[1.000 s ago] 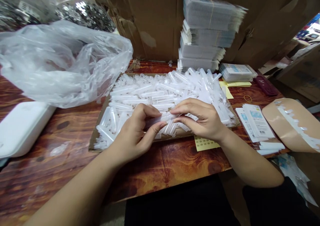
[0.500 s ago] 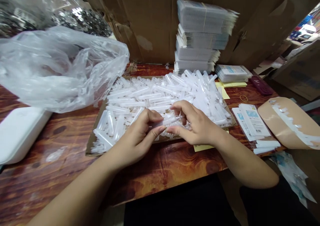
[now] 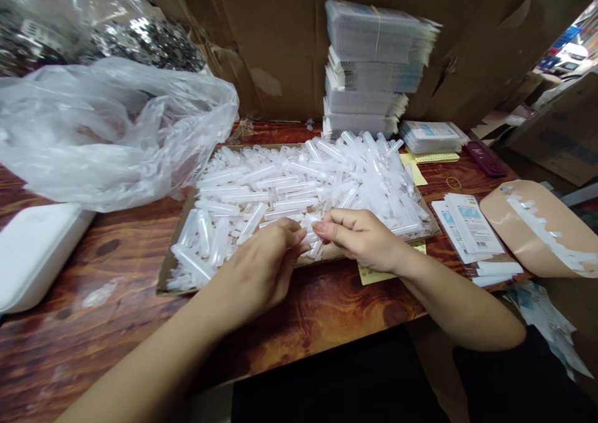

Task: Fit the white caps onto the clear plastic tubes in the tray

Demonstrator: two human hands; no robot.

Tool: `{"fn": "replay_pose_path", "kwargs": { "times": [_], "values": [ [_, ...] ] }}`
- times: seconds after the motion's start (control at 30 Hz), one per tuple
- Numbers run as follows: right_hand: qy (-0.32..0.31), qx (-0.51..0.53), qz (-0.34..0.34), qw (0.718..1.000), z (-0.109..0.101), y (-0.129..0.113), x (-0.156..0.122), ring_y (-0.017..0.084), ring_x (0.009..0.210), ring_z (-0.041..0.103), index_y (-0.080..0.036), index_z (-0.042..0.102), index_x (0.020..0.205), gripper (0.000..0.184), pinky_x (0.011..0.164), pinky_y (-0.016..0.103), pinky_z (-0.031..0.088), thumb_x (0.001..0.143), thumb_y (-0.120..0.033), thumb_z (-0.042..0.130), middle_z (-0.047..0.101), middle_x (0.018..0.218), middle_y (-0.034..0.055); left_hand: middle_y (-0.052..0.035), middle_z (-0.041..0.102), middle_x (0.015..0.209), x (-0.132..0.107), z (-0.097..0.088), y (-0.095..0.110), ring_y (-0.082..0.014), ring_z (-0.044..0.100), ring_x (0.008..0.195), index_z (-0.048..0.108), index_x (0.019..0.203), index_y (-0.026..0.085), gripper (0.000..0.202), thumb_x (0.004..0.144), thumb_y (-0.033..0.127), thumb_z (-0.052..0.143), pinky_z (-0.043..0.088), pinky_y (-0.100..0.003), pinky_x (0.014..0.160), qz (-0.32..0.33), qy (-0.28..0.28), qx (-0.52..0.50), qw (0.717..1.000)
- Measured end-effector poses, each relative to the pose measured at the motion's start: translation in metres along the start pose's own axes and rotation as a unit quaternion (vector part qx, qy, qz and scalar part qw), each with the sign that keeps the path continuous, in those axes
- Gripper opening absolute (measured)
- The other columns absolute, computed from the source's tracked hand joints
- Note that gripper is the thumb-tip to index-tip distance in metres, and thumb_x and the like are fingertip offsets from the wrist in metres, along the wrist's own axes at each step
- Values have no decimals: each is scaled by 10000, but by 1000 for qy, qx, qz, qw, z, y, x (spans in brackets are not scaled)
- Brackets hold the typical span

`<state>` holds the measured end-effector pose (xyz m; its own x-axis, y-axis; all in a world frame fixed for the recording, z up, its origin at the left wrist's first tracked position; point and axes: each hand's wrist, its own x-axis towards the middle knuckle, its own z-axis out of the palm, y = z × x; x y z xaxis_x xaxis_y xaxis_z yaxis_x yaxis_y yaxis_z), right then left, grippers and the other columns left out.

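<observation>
A shallow cardboard tray point(image 3: 163, 283) on the table is heaped with clear plastic tubes point(image 3: 247, 197). Over its front side, my left hand point(image 3: 266, 264) is closed, fingertips pinched and its back turned up, so what it grips is hidden. Facing it from the right, my right hand point(image 3: 362, 236) pinches with thumb and forefinger at a small clear plastic piece point(image 3: 310, 222). The two sets of fingertips are close together. The piece's exact shape blends into the tubes behind it.
Banded stacks of printed packets point(image 3: 374, 43) stand behind the tray. Plastic bags point(image 3: 116, 130) and a white case point(image 3: 42, 255) lie left. Rightward are loose printed packets point(image 3: 476, 223), a rubber band point(image 3: 453, 182), a dark red object point(image 3: 486, 159) and a tan panel point(image 3: 537, 223).
The pointed clear tube seen between my hands is no longer plainly visible. My left hand has rolled over, back up, and my right fingers have closed into a tighter pinch.
</observation>
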<state>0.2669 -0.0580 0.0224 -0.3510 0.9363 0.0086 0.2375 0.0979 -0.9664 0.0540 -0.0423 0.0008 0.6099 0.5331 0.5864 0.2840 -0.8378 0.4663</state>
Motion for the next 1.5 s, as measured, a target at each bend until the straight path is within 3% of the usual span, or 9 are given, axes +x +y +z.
{"fn": "replay_pose_path", "kwargs": {
  "times": [0.13, 0.27, 0.37, 0.43, 0.63, 0.93, 1.13, 1.27, 1.5],
  "values": [
    [-77, 105, 101, 986, -4, -7, 0, 78, 448, 287, -226, 496, 709, 582, 424, 248, 250, 867, -774, 610, 341, 526, -94, -16, 610, 905, 0, 5, 0, -164, 600, 758, 461, 1059, 248, 248, 972, 25, 525, 498, -286, 682, 63, 14, 69, 996],
    [85, -117, -12, 989, -34, -20, -3, 112, 543, 416, -219, 539, 751, 483, 510, 267, 349, 972, -647, 576, 469, 636, -34, -79, 629, 1074, 4, -1, -11, -213, 645, 889, 460, 1304, 240, 355, 982, 205, 607, 548, -346, 780, -11, 41, 110, 993],
    [334, -326, -65, 882, -70, -21, 6, 175, 703, 554, -222, 585, 855, 366, 661, 314, 437, 1060, -508, 486, 580, 746, 28, -110, 636, 1025, 6, -11, -27, -288, 645, 948, 543, 1233, 206, 296, 982, 359, 573, 547, -453, 885, -134, 9, 187, 973],
    [395, -430, -24, 811, -92, -15, 18, 236, 846, 626, -207, 632, 948, 357, 760, 358, 468, 1080, -477, 439, 649, 847, 80, -122, 640, 940, 7, -17, -36, -340, 645, 973, 613, 1047, 207, 210, 969, 384, 530, 529, -511, 916, -215, -53, 240, 945],
    [292, -546, 132, 774, -116, 7, 48, 345, 974, 692, -132, 700, 1065, 361, 823, 420, 505, 1053, -420, 484, 748, 1021, 196, -129, 689, 910, 9, -29, -40, -382, 684, 982, 624, 894, 245, 248, 970, 387, 435, 525, -535, 879, -292, -166, 291, 896],
    [210, -559, 165, 785, -119, 1, 44, 340, 946, 698, -154, 712, 1053, 378, 807, 419, 499, 1023, -487, 534, 752, 1003, 184, -69, 713, 781, 8, -38, -49, -280, 681, 734, 678, 905, 239, 203, 873, 356, 514, 559, -430, 770, -254, -165, 168, 938],
    [224, -571, 29, 789, -101, -16, 24, 309, 962, 655, -176, 667, 1056, 309, 795, 386, 452, 1044, -433, 495, 731, 1056, 154, -143, 685, 1170, 17, -31, -34, -305, 679, 1076, 674, 1168, 173, 362, 860, 288, 521, 537, -476, 1017, -219, -180, 195, 939],
    [91, -563, -99, 815, -64, -24, 12, 242, 850, 618, -196, 651, 1032, 235, 732, 346, 411, 1022, -413, 561, 717, 1007, 99, -175, 588, 1407, 35, -16, -16, -342, 545, 1346, 565, 1403, 139, 577, 829, 185, 529, 455, -495, 1144, -182, -250, 242, 920],
    [-60, -566, -121, 813, -28, -30, 11, 229, 863, 616, -164, 667, 991, 183, 733, 340, 401, 1028, -330, 597, 718, 970, 101, -256, 545, 1417, 57, 6, -12, -404, 495, 1352, 548, 1392, 65, 498, 915, 191, 480, 500, -519, 1041, -250, -319, 319, 857]
  ]
}}
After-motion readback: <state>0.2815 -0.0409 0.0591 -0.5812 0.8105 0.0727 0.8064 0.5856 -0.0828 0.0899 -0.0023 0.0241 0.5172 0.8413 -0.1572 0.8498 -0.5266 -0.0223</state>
